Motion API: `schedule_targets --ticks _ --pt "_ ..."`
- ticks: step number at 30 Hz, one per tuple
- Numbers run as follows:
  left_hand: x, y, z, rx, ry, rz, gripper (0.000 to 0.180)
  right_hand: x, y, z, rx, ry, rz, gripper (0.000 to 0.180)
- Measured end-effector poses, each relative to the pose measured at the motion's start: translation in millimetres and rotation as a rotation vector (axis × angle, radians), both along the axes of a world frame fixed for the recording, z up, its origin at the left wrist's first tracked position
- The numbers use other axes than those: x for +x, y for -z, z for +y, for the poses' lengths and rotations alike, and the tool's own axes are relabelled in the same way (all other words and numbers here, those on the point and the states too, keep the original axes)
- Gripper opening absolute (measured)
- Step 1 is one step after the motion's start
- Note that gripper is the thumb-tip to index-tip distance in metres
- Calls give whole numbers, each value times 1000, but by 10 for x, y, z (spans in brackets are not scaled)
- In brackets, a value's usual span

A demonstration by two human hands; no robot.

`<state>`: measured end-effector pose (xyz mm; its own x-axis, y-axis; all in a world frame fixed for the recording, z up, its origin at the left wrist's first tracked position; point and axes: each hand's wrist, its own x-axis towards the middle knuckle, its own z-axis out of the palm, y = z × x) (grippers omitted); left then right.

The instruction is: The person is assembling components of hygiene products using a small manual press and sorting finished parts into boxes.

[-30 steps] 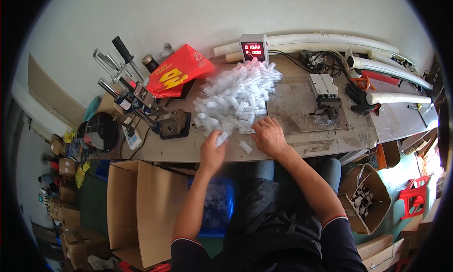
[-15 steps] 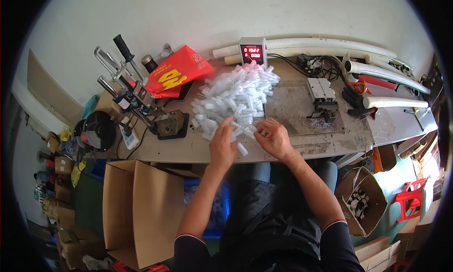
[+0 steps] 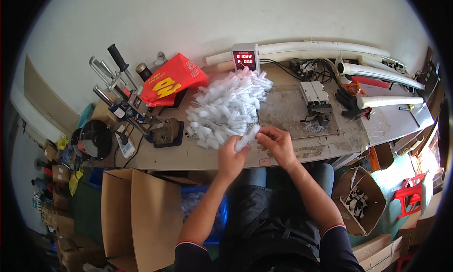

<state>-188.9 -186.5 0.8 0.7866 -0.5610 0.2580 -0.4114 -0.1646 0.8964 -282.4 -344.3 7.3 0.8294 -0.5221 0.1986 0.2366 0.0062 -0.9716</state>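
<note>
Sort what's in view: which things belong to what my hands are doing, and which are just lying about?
In use:
Left hand, holding a translucent white piece
Right hand, fingertips at that piece's end
Pile of similar pieces on the table

Apparently just lying about:
Red bag
Lever press, untouched
White tubes
Red plastic stool

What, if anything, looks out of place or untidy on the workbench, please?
Pale stringy scraps lie strewn before the metal fixture, looking like uncleared waste; the red bag sits askew beside the lever press.
</note>
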Motion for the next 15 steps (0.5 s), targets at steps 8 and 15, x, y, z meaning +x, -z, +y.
schedule_targets --ticks 8,15 --pt "-461 -159 -432 -152 119 558 12 -260 198 -3 150 191 67 17" --pt "-684 -122 -828 -76 239 285 14 -652 186 -360 236 411 73 16"
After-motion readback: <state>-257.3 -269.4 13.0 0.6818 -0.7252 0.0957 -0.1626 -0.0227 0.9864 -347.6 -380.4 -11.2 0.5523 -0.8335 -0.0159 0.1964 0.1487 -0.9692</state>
